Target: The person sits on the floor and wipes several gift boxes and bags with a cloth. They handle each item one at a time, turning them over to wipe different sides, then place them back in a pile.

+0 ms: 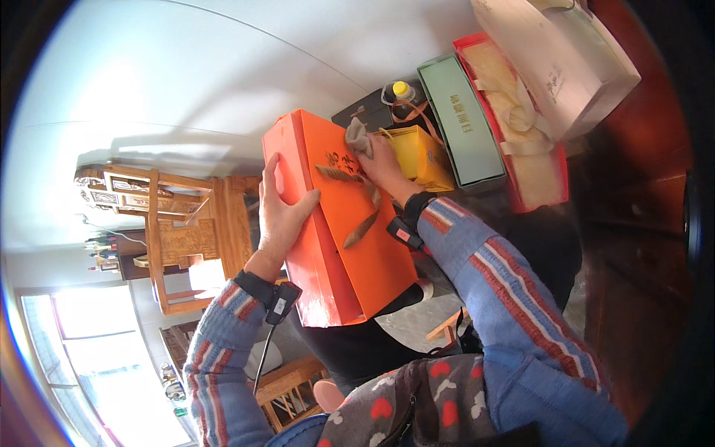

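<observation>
An orange gift box [383,272] is tilted in front of me, with dark lettering and a loose brown ribbon [363,229] on its lid. My left hand [280,214] grips the box's left side, the thumb over its edge and the fingers along the side wall. A crumpled grey cloth [357,134] is bunched in my closed right hand [384,165], which rests at the upper right part of the lid. Some of the lettering is covered by that hand. Close beyond my right hand stands a yellow gift bag [418,158].
Along the wall at the right are a pale green box [463,123], a red-edged box with a cream bow [519,123] and a white box [566,71]. A yellow-capped bottle [402,90] stands behind the bag. Carved wooden chairs [190,238] are at the left.
</observation>
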Available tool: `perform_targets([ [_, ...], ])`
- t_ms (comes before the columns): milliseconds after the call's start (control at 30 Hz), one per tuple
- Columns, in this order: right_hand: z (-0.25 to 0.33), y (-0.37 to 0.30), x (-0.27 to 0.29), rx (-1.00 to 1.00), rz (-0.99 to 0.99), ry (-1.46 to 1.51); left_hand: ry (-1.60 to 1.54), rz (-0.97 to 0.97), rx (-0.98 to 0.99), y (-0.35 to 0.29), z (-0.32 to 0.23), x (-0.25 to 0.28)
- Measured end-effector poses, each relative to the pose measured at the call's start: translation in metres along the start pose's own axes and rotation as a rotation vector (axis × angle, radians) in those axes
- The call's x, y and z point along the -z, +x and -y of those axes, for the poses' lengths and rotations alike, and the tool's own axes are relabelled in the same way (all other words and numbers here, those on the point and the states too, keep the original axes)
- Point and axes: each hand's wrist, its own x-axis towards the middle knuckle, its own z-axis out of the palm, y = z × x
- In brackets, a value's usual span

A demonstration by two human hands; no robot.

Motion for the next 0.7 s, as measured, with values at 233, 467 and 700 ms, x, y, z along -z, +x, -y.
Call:
perform_targets([
  [233,0.0,-0.056,0.02,0.045,0.098,-0.055,0.005,-0.015,-0.017,0.003,0.012,-0.002],
  [467,0.009,-0.118,0.035,0.044,0.222,-0.08,0.093,-0.046,0.003,-0.01,0.02,0.005],
  [700,0.012,-0.178,0.049,-0.095,0.203,-0.108,0.106,-0.042,0.055,-0.009,0.015,0.003],
])
